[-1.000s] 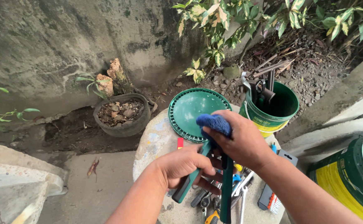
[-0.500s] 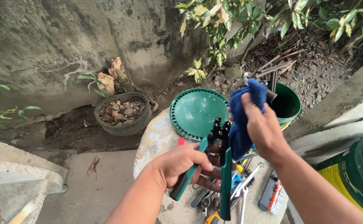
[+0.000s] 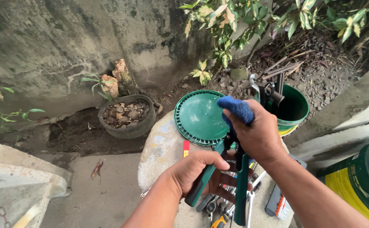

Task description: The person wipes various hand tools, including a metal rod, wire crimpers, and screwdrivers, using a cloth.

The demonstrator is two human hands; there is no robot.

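Note:
My left hand (image 3: 195, 172) grips the green handles of a plier-like hand tool (image 3: 240, 185), held upright over a round concrete block (image 3: 161, 147). My right hand (image 3: 258, 136) is shut on a blue cloth (image 3: 236, 108) and presses it over the tool's black head, which is hidden under the cloth and fingers. Several other hand tools (image 3: 218, 211) lie on the block beneath both hands.
A round green lid (image 3: 197, 116) leans at the block's far side. A green bucket (image 3: 295, 110) with tools in it stands behind my right hand. Another green and yellow bucket (image 3: 359, 181) is at the right edge. An old tyre planter (image 3: 127, 116) sits by the wall.
My right hand lifted the blue cloth off the tool head half a second ago and has now come back down over it. The left hand keeps its grip.

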